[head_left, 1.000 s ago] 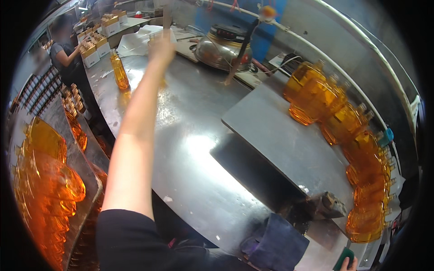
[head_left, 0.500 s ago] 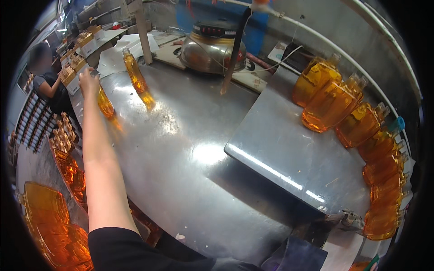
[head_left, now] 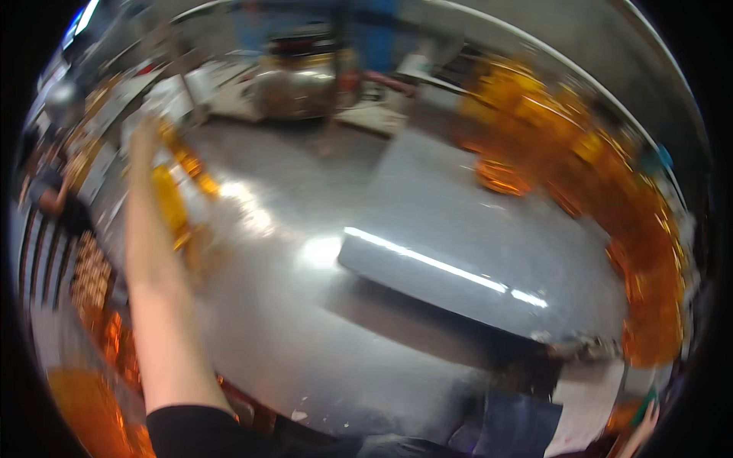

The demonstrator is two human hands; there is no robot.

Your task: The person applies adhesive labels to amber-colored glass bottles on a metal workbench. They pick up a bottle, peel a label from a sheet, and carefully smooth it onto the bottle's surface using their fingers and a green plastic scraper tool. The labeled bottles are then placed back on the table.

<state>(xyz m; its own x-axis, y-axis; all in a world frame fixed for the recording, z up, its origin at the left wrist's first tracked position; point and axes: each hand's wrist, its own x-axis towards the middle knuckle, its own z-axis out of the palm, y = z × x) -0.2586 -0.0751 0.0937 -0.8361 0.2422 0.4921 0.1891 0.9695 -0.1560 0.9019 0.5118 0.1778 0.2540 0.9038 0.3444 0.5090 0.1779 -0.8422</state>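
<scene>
My left hand (head_left: 143, 131) reaches out to the far left, blurred by motion. It appears closed at the top of an amber glass bottle (head_left: 169, 200), whose body shows beside my wrist; the neck and the fingers' exact grip are hidden. Close by on the right, a second amber bottle (head_left: 187, 160) is on the metal table (head_left: 267, 305). At the lower right edge my right hand (head_left: 647, 429) shows in part, next to a green object (head_left: 644, 406) and an orange patch (head_left: 620, 416). Its fingers are too smeared to read.
Several amber bottles (head_left: 653, 282) line the right side of a raised metal surface (head_left: 473, 229). A round metal machine (head_left: 294, 88) stands at the back. Another person (head_left: 53, 187) is by boxes at the far left. More orange bottles (head_left: 92, 404) fill the lower left.
The view has shifted and blurred. The bottle at my left hand has moved nearer and turned to show a broader side. More of my right hand has come into view at the lower right.
</scene>
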